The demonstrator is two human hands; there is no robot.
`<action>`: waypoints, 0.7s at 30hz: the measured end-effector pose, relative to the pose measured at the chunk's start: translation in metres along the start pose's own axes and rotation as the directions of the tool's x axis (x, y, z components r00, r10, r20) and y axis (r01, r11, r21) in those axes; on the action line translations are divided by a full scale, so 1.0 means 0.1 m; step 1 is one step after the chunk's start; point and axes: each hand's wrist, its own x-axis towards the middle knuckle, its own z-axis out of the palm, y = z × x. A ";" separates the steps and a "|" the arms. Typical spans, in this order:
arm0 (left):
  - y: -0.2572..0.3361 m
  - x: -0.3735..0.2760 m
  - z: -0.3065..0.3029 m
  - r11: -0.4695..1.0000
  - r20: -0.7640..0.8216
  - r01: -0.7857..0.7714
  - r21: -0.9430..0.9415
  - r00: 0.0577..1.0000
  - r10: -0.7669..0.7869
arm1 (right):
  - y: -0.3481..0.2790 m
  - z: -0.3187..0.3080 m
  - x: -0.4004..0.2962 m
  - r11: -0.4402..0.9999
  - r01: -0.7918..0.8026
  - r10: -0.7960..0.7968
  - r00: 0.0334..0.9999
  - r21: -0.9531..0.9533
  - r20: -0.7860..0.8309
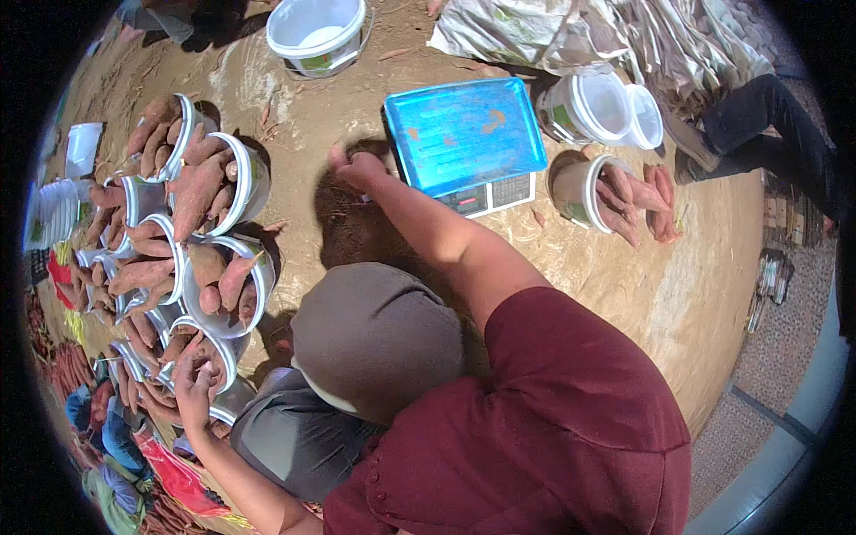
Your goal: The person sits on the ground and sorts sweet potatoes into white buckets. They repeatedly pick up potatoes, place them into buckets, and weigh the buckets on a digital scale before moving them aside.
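Note:
My left hand (194, 381) is over a white plastic bucket (229, 364) of sweet potatoes, its fingers at the tubers. Whether it grips one cannot be made out. Blurred and partly curled, my right hand (358, 168) hovers left of a digital platform scale (511, 192); no held object can be made out. The scale's blue tray (468, 134) bears only dirt smears. Beside my left hand cluster several more buckets, among them one with large sweet potatoes (200, 190) heaped above its rim.
An empty bucket (317, 33) stands beyond the scale. Right of it are nested buckets (595, 107) and a tipped bucket (588, 190) with sweet potatoes spilling out. Woven sacks (528, 33) lie at the back. A person's legs (756, 127) are at the right; other people sit at lower left.

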 end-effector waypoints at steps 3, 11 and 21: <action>-0.02 0.03 0.01 0.999 0.004 0.030 -0.022 1.000 -0.030 | 0.04 0.02 -0.30 0.788 -0.183 0.041 0.968 0.588 0.246; 0.15 -0.03 0.11 0.999 0.029 -0.021 0.044 0.999 0.020 | -0.17 -0.61 -1.24 0.205 -0.344 -0.425 0.812 0.916 0.400; 0.01 -0.11 0.07 0.994 -0.001 -0.052 0.095 0.999 0.053 | -0.63 -1.24 -1.99 0.219 -0.137 -0.640 0.727 0.966 0.248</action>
